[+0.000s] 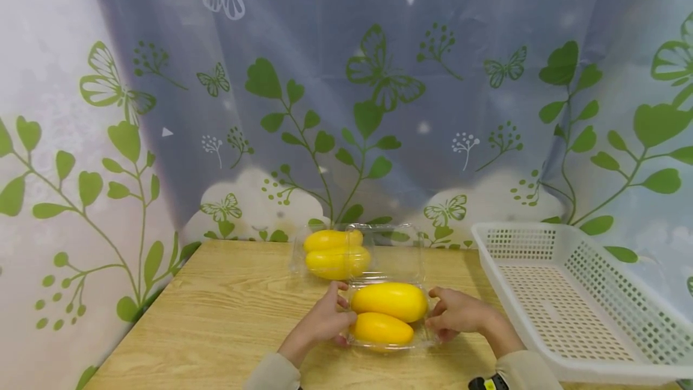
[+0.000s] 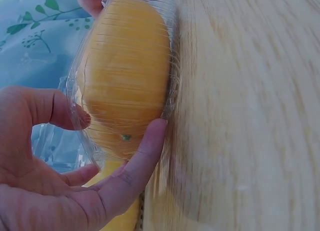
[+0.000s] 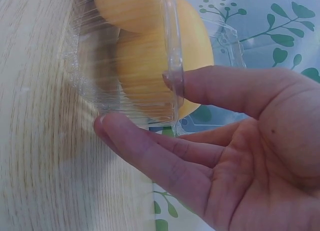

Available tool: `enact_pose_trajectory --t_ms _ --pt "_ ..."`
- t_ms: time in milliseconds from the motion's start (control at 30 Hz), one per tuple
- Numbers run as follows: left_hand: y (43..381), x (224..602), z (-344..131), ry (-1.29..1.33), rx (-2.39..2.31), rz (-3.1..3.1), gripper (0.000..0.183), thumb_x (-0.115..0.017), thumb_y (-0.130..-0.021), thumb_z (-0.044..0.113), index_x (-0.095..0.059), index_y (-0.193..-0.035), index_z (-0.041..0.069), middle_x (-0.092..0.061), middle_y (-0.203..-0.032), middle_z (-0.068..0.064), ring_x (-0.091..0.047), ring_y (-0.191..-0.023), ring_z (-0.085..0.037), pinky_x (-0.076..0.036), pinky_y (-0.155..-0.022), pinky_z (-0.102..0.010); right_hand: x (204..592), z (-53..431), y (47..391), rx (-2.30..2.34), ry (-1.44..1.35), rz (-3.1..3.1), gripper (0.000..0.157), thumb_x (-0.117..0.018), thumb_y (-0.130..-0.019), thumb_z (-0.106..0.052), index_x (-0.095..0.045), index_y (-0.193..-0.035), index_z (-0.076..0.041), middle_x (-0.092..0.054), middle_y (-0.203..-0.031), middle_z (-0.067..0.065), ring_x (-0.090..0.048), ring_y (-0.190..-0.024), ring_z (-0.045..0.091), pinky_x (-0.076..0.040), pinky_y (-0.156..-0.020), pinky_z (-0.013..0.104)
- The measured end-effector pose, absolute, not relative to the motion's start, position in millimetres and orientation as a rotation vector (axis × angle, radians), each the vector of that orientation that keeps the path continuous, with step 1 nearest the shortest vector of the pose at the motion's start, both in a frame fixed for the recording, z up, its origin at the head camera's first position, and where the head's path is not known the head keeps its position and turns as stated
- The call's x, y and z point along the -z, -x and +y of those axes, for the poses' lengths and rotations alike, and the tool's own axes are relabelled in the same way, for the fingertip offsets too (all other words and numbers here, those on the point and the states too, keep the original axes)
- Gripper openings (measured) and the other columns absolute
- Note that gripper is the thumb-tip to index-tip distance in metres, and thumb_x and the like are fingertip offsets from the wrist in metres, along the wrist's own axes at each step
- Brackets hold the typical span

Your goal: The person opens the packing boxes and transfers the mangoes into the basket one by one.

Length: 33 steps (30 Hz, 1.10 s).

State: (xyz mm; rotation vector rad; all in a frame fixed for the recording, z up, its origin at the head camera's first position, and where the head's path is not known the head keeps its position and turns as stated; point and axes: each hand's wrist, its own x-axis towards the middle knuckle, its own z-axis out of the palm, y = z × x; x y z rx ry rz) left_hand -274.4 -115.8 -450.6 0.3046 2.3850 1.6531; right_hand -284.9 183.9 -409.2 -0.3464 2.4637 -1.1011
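A clear plastic clamshell box stands on the table with its lid raised open at the back. Two plump yellow oval fruits lie in it, a larger rear fruit and a smaller front fruit. My left hand grips the box's left end, thumb at the rim and a finger low by the table. At the right end, my right hand holds the box likewise, thumb on the rim and fingers along the lower wall. The left wrist view shows a small green stem spot on one fruit.
Behind and to the left, another clear box contains two yellow fruits. A white perforated plastic basket stands at the right. Past the wooden table's back edge hangs a printed curtain.
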Motion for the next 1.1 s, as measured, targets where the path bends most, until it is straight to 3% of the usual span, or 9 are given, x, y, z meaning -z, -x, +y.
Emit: enact_pose_trajectory --t_ms 567,1100 --pt "276.0 451.5 -115.0 -0.338 -1.648 2.372 0.070 -0.064 -0.088 0.008 -0.029 -0.149 0.003 -0.048 -0.128 -0.025 -0.064 -0.087 -0.028 -0.064 -0.057 -0.042 410.6 189.2 286.7 1.078 0.414 2.456 0.078 -0.068 -0.097 -0.012 -0.024 -0.153 0.019 -0.073 -0.106 0.017 -0.071 -0.073 0.019 -0.065 -0.068 0.036" --pt "274.8 450.6 -116.2 -0.350 -1.625 2.393 0.071 -0.065 -0.089 0.009 -0.029 -0.150 0.002 -0.048 -0.132 -0.027 -0.064 -0.089 -0.028 -0.065 -0.058 -0.039 406.7 184.5 282.1 1.067 0.368 2.506 0.078 -0.070 -0.095 -0.012 -0.027 -0.154 0.016 -0.072 -0.103 0.015 -0.069 -0.074 0.020 -0.065 -0.069 0.038"
